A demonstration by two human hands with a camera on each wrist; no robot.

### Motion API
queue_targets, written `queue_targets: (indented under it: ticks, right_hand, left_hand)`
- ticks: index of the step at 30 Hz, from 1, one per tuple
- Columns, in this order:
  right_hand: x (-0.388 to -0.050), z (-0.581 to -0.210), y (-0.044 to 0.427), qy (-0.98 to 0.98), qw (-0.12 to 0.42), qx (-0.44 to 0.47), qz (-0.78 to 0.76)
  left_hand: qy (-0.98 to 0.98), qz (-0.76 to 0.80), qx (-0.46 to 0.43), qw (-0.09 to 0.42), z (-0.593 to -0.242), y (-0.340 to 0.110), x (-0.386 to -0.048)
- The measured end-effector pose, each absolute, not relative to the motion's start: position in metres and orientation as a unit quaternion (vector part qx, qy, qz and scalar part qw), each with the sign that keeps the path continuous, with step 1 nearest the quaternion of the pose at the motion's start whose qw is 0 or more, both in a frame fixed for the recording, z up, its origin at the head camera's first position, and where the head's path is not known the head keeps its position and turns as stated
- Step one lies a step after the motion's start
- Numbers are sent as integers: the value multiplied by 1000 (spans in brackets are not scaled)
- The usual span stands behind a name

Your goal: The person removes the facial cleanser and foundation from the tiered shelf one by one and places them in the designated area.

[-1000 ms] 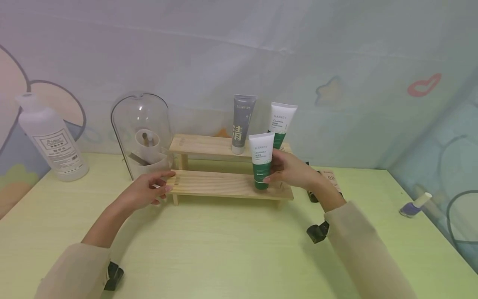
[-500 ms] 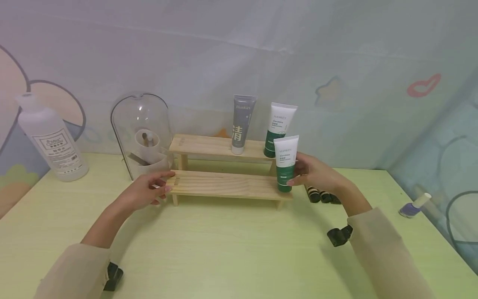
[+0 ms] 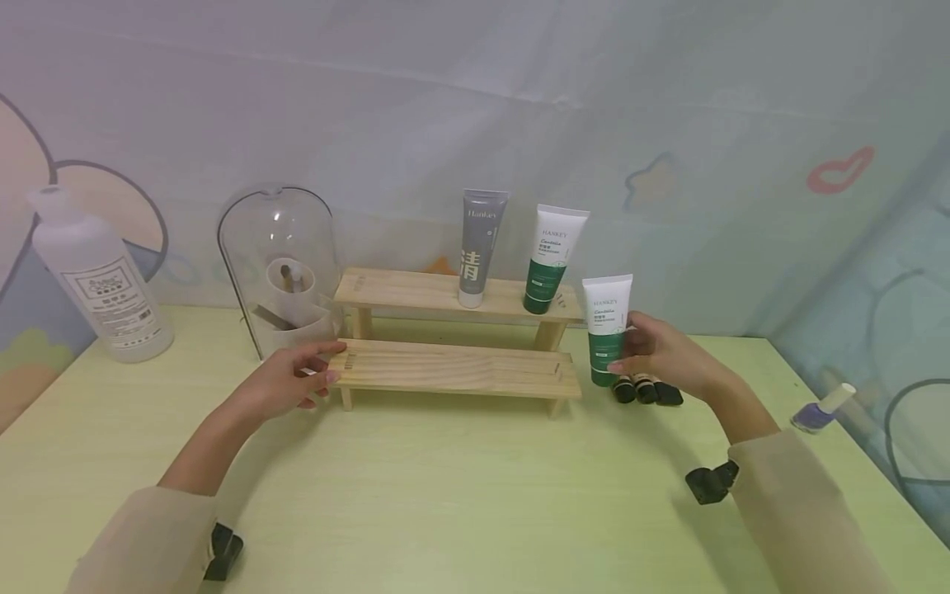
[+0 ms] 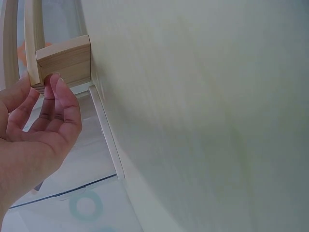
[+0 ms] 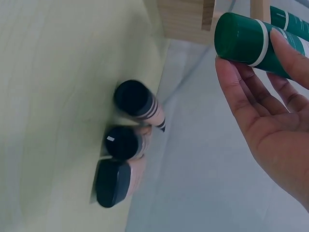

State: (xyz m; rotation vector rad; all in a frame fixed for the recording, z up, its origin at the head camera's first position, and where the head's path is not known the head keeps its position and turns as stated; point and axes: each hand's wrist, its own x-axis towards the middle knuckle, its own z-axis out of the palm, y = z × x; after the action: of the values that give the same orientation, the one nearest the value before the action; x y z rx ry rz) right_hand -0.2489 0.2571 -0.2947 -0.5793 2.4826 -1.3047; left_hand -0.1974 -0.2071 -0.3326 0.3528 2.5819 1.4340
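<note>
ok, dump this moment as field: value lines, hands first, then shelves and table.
Left hand: pinches the left end of the lower shelf
Right hand: holds a white-and-green tube, raised off the table
Upper shelf: grey tube and second white-and-green tube
Table left: white bottle, clear dome
Table right: three black-capped containers, purple bottle

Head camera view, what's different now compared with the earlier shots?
The right hand has carried the green-and-white tube rightward, from above the lower shelf to beyond its right end, gripping it throughout. Unchanged: the left hand pinches the lower shelf's left end, and the gray tube and second green-and-white tube stand on the upper shelf.
</note>
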Motion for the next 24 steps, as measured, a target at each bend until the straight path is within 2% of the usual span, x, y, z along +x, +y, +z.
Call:
queue_targets:
  ticks: [13,24]
  right_hand:
    - [-232,-301,285,855,144,-165,-469]
    - [-204,-313,304,843,200,-131,-482]
  left_hand:
    - [863,485,118,84,-332,-207,-197]
    - [861,488,119,82,-333,-207,-197]
